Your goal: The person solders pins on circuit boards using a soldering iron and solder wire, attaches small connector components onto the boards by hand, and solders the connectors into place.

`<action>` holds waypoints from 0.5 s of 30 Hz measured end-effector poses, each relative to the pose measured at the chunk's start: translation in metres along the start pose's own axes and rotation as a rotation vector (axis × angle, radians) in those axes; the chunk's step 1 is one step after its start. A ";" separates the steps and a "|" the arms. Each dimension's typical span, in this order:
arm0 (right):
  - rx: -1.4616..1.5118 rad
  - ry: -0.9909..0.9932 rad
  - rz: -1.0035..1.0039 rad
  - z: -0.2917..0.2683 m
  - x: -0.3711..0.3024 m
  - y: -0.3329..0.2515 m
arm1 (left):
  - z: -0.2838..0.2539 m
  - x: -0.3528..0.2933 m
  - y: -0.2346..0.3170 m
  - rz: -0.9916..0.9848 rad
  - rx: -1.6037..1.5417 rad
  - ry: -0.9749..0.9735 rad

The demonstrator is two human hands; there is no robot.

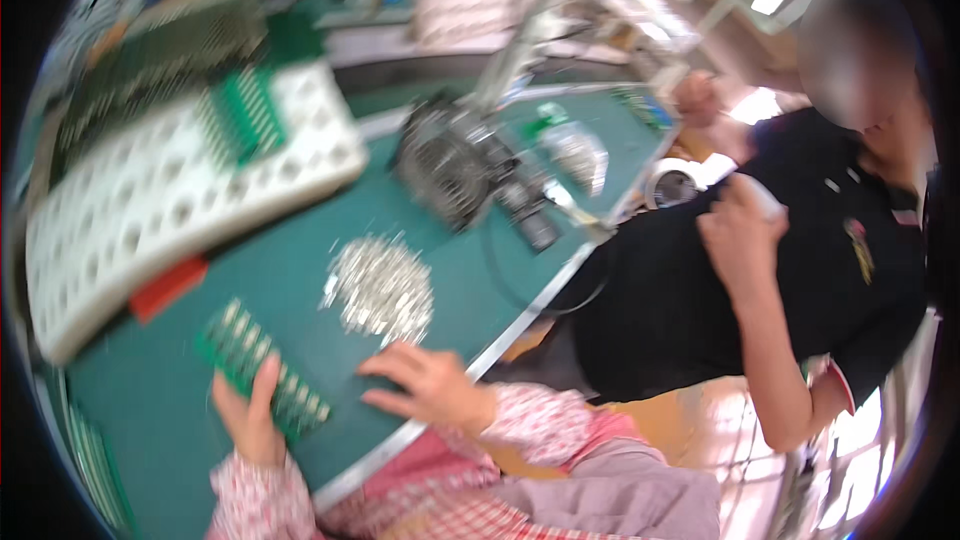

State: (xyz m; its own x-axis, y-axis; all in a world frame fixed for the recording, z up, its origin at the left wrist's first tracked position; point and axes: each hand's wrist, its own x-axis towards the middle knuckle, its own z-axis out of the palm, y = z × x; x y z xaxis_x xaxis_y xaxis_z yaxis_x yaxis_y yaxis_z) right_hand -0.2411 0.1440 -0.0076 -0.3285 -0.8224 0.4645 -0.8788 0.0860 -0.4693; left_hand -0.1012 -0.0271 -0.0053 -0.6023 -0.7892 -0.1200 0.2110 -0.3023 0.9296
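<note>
My left hand [250, 425] grips a green circuit board [235, 345] by its near side, the thumb lying across it. A row of pale components runs along the board, which is held slanted over the green bench mat. Just to the right, my right hand [435, 387] hovers near the bench edge with fingers stretched and apart; nothing shows between them. Beyond its fingertips lies a loose pile of small silver metal parts [385, 290]. Motion blur hides the finer detail of the parts and the board.
A long white tray with holes [130, 210] spans the left, carrying upright green boards [245, 115]. A red label [168, 288] lies beside it. Behind the pile are a dark fan [445, 165] and a clear bag [578, 155]. A person in black [720, 270] stands at the right edge.
</note>
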 end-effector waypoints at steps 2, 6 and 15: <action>-0.178 -0.090 -0.102 -0.017 -0.003 0.013 | 0.013 0.004 0.003 0.009 0.014 -0.031; -0.220 -0.095 -0.239 -0.003 0.022 0.039 | -0.001 0.005 0.003 -0.008 0.010 0.020; -0.275 0.074 -0.182 0.009 0.077 0.023 | 0.001 -0.003 0.005 -0.068 -0.003 0.007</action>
State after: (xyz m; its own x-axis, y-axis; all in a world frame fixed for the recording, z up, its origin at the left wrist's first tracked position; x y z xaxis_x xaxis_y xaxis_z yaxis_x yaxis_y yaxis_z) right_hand -0.2836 0.0778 0.0102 -0.1727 -0.7961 0.5801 -0.9826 0.0979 -0.1581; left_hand -0.0988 -0.0258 -0.0002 -0.6097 -0.7705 -0.1858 0.1714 -0.3571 0.9182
